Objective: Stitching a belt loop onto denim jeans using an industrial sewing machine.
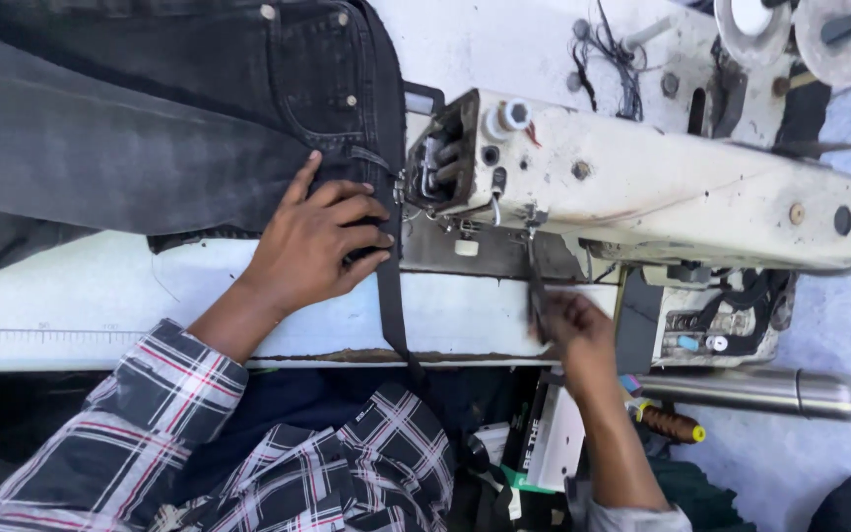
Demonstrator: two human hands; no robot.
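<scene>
Two hands working: left hand (315, 243), fingers spread, is pressing dark jeans (150, 118) beside the sewing machine (642, 182); right hand (575, 327) is pinching a thin tool (536, 286). Waistband stitching appears underway, unfinished.

A flat white box (556, 433) with black lettering and a green edge lies below the table edge.
</scene>
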